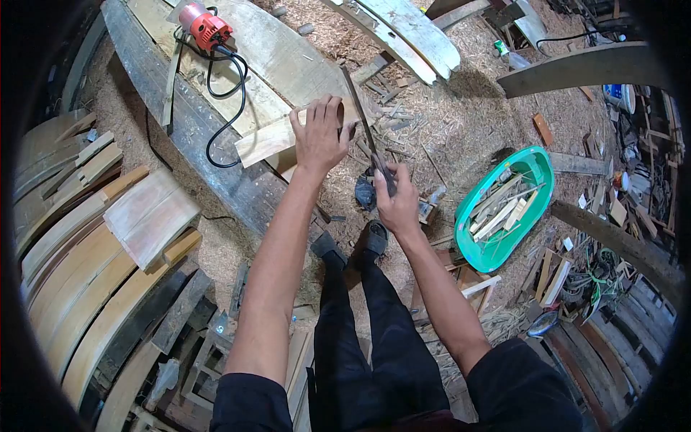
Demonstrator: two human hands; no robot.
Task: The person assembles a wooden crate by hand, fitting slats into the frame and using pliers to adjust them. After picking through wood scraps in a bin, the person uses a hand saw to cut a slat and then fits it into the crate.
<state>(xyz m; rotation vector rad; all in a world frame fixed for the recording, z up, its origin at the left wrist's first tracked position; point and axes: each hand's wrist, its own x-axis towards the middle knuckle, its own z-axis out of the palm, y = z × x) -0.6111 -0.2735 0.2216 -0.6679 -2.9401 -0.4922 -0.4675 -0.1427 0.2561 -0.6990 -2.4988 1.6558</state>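
Observation:
My left hand (320, 133) lies over a pale wooden board (268, 141) at the end of the workbench, its fingers curled over the wood. The board's light end sticks out to the left of the hand. In my right hand (398, 201) is the dark handle of a long, narrow dark blade (363, 119), seen nearly edge-on. It slants up and left, passing just right of my left hand. Behind the board, a wide plank (288, 54) lies along the bench.
A red power tool (206, 27) with a black cord lies on the worn bench (245, 187). At right, a green tub (482, 259) holds wood offcuts (504, 205). Curved planks (79, 288) are stacked at left. Shavings and scraps cover the floor (461, 122).

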